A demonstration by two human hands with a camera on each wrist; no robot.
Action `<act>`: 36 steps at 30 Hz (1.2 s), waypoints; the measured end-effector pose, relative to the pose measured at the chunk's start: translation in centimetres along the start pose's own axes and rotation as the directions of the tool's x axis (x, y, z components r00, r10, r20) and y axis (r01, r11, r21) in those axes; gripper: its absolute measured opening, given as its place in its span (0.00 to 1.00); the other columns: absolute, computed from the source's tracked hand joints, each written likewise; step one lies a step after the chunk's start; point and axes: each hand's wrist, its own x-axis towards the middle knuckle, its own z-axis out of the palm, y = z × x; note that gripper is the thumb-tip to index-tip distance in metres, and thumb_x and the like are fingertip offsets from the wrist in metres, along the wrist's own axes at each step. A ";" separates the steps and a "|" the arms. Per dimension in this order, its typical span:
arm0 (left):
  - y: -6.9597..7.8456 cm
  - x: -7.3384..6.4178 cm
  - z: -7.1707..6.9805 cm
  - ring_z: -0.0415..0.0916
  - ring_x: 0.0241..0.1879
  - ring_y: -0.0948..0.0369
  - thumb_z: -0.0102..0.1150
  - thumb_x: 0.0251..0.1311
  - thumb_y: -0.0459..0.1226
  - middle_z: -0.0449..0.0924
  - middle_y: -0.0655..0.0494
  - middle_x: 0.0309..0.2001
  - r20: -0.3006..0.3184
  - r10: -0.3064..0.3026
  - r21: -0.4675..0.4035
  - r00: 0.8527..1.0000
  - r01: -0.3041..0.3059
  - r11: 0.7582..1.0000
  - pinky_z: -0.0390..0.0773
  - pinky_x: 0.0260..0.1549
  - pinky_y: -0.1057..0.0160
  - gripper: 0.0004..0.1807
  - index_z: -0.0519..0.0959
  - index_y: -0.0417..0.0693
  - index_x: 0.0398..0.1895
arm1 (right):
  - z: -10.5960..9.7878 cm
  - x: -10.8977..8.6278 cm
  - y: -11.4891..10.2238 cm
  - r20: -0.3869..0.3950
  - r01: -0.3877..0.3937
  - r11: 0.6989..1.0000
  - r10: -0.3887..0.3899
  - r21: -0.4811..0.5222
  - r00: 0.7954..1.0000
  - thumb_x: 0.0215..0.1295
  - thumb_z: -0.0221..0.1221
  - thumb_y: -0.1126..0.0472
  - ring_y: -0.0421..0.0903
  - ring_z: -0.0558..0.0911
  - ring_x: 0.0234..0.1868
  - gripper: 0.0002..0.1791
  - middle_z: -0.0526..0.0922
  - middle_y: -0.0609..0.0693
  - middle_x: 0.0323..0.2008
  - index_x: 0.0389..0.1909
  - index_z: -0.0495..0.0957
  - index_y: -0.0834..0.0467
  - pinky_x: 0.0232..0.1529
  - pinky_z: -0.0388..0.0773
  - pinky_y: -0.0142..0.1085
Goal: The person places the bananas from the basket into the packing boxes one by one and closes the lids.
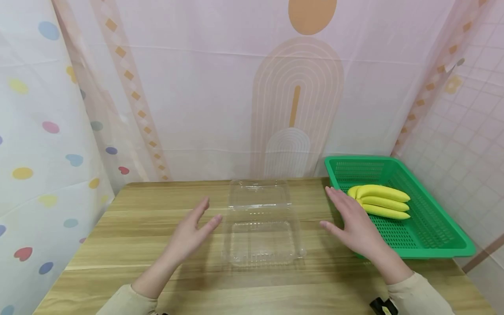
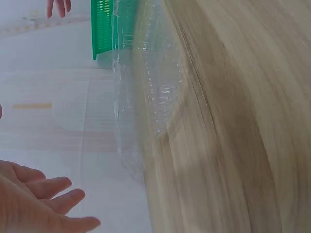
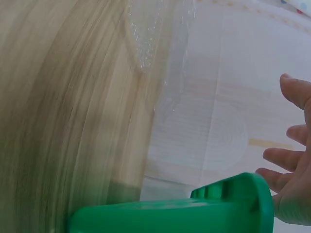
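Note:
A clear plastic clamshell box (image 1: 261,243) lies on the wooden table with its lid (image 1: 260,194) raised at the back. To its left, my left hand (image 1: 189,236) hovers above the table, fingers extended and holding nothing. My right hand (image 1: 356,225) is in the air on the other side, by the near left rim of a green basket (image 1: 441,218); its fingers are spread and hold nothing. In the basket lies a bunch of yellow bananas (image 1: 383,202), its left end close to my right fingers in the head view. Both wrist views show the hands apart from the box.
The wooden table (image 1: 130,245) ends at a patterned curtain (image 1: 204,109) behind. A dotted cloth (image 1: 43,175) hangs along the left side, and a checked cloth (image 1: 468,144) along the right. The basket stands at the table's right edge.

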 end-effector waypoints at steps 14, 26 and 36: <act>-0.5 0.1 0.5 0.70 0.54 0.50 0.58 0.57 0.53 0.72 0.45 0.55 0.017 -0.143 -0.262 0.990 0.142 0.955 0.71 0.52 0.50 0.38 0.62 0.41 0.65 | -1.8 -0.5 0.8 -0.025 -0.121 0.981 0.126 0.153 0.992 0.58 0.63 0.53 0.61 0.61 0.63 0.43 0.61 0.58 0.66 0.71 0.52 0.53 0.55 0.63 0.60; -1.3 0.0 1.1 0.70 0.54 0.50 0.58 0.59 0.49 0.68 0.42 0.57 0.089 -0.198 -0.514 0.976 0.216 0.830 0.76 0.46 0.52 0.35 0.61 0.41 0.64 | -4.3 -0.4 1.8 -0.008 -0.147 0.961 0.153 0.233 0.988 0.58 0.64 0.55 0.59 0.61 0.63 0.44 0.64 0.57 0.64 0.71 0.50 0.48 0.55 0.61 0.60; -2.1 0.3 1.6 0.68 0.54 0.47 0.59 0.59 0.47 0.66 0.40 0.57 0.117 -0.247 -0.591 0.962 0.267 0.761 0.74 0.49 0.50 0.35 0.61 0.40 0.64 | -6.4 0.1 2.9 0.025 -0.199 0.935 0.200 0.292 0.979 0.60 0.62 0.57 0.56 0.62 0.64 0.43 0.63 0.57 0.64 0.71 0.48 0.45 0.62 0.60 0.31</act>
